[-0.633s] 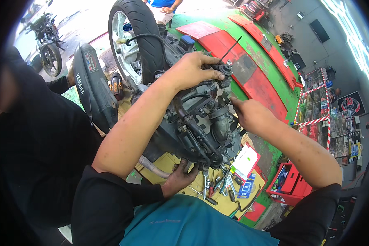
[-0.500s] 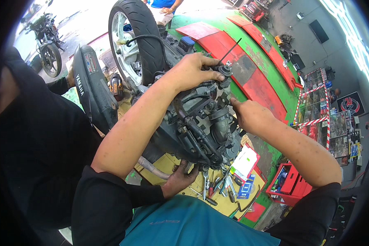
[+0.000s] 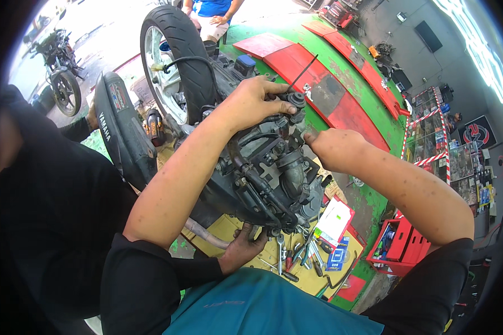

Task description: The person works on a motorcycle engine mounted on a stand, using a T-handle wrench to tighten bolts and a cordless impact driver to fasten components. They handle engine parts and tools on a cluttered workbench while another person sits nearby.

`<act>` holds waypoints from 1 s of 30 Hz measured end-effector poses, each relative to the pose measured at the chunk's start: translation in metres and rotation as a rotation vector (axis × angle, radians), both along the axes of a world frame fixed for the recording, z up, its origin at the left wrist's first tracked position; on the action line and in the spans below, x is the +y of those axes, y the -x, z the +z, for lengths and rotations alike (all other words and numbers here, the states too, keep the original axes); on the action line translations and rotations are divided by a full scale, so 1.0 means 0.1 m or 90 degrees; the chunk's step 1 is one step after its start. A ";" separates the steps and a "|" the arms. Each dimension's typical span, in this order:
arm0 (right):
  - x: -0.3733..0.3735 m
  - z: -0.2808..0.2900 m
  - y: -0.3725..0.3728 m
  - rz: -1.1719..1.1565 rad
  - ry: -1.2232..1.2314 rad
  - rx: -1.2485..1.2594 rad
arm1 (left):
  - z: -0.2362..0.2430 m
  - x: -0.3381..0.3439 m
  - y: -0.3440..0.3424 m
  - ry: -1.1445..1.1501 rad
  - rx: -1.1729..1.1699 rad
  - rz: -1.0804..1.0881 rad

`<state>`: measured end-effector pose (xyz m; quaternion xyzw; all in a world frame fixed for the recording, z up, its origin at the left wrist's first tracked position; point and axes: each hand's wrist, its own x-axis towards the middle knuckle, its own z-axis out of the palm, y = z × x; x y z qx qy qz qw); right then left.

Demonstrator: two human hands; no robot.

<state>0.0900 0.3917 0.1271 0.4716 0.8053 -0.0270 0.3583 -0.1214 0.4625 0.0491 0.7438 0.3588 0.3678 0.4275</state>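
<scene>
A greasy scooter engine unit (image 3: 292,177) with a rear wheel (image 3: 190,78) fills the middle of the view, raised over a yellow surface. At its upper right end, my left hand (image 3: 257,103) is closed round a dark metal part with a round black end (image 3: 297,100). A thin black rod or cable sticks up beside those fingers. My right hand (image 3: 332,148) is closed on the engine's right edge just below; most of its fingertips are hidden. Another person's hand (image 3: 243,245) supports the engine from underneath. That person's other hand (image 3: 91,118) touches the black muffler (image 3: 117,111) at left.
Wrenches, pliers and screwdrivers (image 3: 296,258) lie on the yellow surface (image 3: 223,223), beside a white sheet (image 3: 334,220) and a blue packet (image 3: 337,254). A red tool box (image 3: 399,245) stands at right. Red ramps (image 3: 318,78) lie beyond; a person in blue (image 3: 212,11) is at the far side.
The engine and wheel have shifted slightly left, with both my hands still on them. The view has also moved a little. The supporting hand stays underneath.
</scene>
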 end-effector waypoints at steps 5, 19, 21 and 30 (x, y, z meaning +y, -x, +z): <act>0.07 0.07 0.05 0.036 0.025 -0.027 | -0.15 0.08 -0.02 0.031 -0.079 -0.004; -0.16 -0.16 -0.21 -0.317 -0.355 0.569 | -0.09 0.09 0.26 0.170 -0.248 -0.068; -0.16 -0.27 -0.20 -0.364 -0.394 0.620 | -0.12 0.11 0.24 0.145 -0.262 -0.041; -0.25 -0.68 -0.23 -0.549 -0.367 0.880 | -0.15 0.14 0.24 0.136 -0.308 -0.006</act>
